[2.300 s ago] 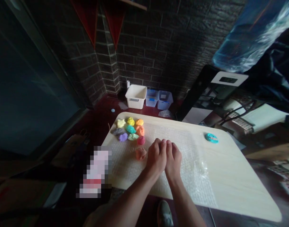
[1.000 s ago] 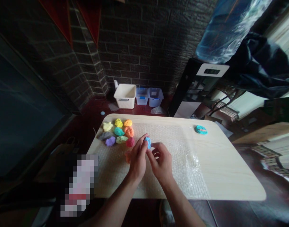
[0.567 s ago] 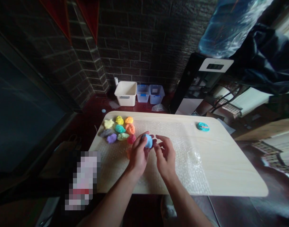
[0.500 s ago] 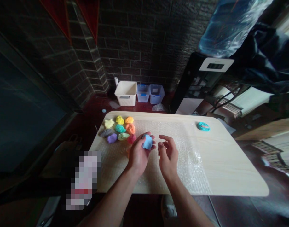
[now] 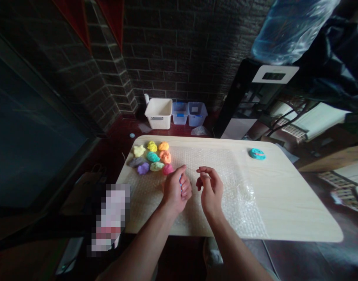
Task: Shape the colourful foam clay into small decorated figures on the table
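Observation:
My left hand [image 5: 176, 188] is closed in a fist around a lump of light blue modelling clay [image 5: 180, 183], of which only a sliver shows between the fingers. To its right, my right hand [image 5: 209, 188] hovers over the bubble wrap [image 5: 231, 164] with curled fingers apart and nothing visible in them. Several soft clay lumps lie at the table's far left: a crimson one [image 5: 167, 169] closest to my left hand, a pale green one [image 5: 157, 166], a purple one [image 5: 143, 168], a teal one [image 5: 153, 156] and an orange one [image 5: 165, 157] among them.
On the right of the wooden table [image 5: 292, 195] lies a turquoise clay piece [image 5: 257, 153] with a pinkish streak. Beyond the far edge, a white basket [image 5: 159, 113] and two clear blue bins [image 5: 197, 114] stand on the floor. A water dispenser [image 5: 240, 101] rises behind the table.
The fingers of my left hand have closed over the blue clay, which lay exposed on the palm before. My right hand stays beside it, still curled. The view has shifted slightly.

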Motion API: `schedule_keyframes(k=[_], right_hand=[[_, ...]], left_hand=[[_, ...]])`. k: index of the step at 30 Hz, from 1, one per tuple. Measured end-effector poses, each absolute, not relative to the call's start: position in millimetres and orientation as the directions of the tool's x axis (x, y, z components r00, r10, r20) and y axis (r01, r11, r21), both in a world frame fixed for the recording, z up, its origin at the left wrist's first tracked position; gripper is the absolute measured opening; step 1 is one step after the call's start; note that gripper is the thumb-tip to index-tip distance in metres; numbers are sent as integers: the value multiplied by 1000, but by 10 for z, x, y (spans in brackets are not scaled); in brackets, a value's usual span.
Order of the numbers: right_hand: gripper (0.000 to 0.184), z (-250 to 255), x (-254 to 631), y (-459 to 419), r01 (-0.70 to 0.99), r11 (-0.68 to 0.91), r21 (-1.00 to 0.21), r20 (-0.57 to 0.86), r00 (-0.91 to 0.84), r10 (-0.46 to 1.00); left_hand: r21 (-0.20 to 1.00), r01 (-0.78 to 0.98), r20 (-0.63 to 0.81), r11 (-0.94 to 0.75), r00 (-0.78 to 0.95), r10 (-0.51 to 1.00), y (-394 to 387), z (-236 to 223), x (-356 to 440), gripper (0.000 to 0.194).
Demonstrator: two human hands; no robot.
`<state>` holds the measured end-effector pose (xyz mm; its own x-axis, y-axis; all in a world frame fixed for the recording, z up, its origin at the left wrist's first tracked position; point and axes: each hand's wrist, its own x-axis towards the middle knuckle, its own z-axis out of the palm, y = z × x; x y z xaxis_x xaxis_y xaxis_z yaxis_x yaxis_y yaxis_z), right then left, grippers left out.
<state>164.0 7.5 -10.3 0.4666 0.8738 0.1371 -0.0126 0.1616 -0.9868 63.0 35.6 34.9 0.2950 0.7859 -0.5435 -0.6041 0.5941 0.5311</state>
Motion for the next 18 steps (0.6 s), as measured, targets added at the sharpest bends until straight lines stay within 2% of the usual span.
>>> schedule_keyframes(k=[5,8,12,16,18], right_hand=[[23,-111,1636,67,-4,144,-990,128,439,889],[26,-80,1629,26,50,175,-983,180,417,891],[33,-23,1639,-26,204,264,-943,321,335,886],[38,-10,1722,2,435,353,-828,460,168,872],[32,-12,1787,29,515,368,-774,484,105,869]], left_hand=[[535,-581,-532,614,333,779,350,324,635,51],[517,-573,-534,636,364,763,366,244,631,54],[525,-635,-462,566,346,816,368,165,650,53],[487,-622,-323,614,524,788,286,165,688,56],[460,-586,-300,667,605,738,235,178,689,61]])
